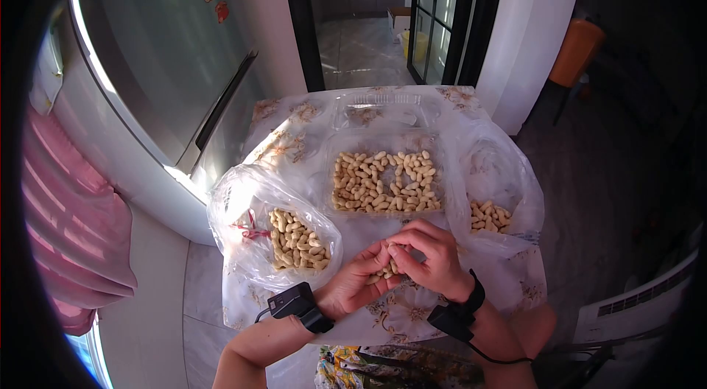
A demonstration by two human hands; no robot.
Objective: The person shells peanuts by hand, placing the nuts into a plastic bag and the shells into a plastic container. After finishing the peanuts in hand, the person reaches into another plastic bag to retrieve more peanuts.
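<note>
Small handful of peanuts (382, 274) in hand here, low down near the 6 o'clock side of the table (508, 267). Cradled in the left hand (362, 280), palm up, with that grip curled round the little pile. At about 2 o'clock from the pile, the right hand (431, 253), thumb and fingers bent in close over it; honestly can't tell whether clamped on one or just touching. To do this bit well, probably hold the left palm cupped deep, pick with the fingertips one at a time, and go easy on the squeeze to avoid cracking. Stay low over the table too, just in case of a drop. At 12 o'clock from the hands, a clear box (353, 141) spread with loads more, with maybe a lid (387, 102) beyond. Near 10, a plastic bag (239, 201) with a red tie (252, 227); mind the left wrist there. At 2, a second bag (495, 168), smaller heap inside.
</note>
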